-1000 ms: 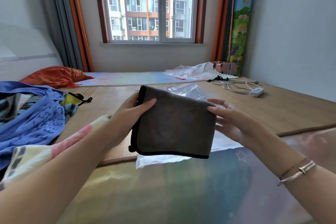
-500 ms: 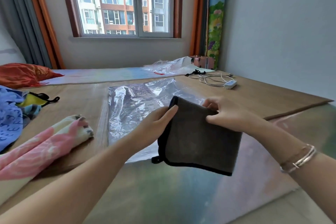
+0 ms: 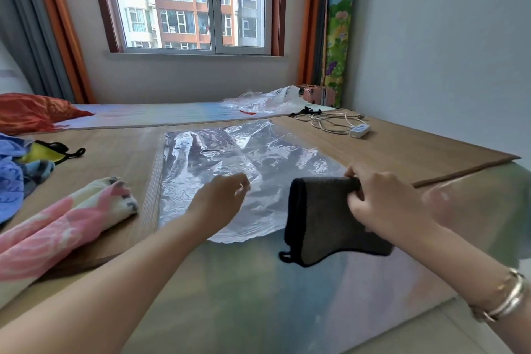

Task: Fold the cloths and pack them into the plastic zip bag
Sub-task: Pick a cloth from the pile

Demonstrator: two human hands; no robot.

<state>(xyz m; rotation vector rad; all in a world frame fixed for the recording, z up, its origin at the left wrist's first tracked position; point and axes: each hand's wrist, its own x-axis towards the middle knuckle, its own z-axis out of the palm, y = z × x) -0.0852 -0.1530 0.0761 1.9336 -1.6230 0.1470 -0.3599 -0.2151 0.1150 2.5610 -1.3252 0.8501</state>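
On the mat, the right hand (image 3: 382, 201) grips the folded grey cloth (image 3: 321, 218); the left hand (image 3: 221, 198) (fingers relaxed) hovers over the plastic zip bag (image 3: 230, 158).

A clear plastic zip bag (image 3: 230, 164) is spread on a woven bamboo mat (image 3: 402, 149); a folded grey microfibre cloth (image 3: 321, 218) is held right of it, a rolled pink patterned towel (image 3: 63, 218) laid left.

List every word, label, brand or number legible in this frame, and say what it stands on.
None can be read.
Folded grey cloth, held by the right hand: no label shows.
Plastic zip bag: clear, no print visible.
White power strip: too small to tell.
Colourful mat against the wall: pictures only.
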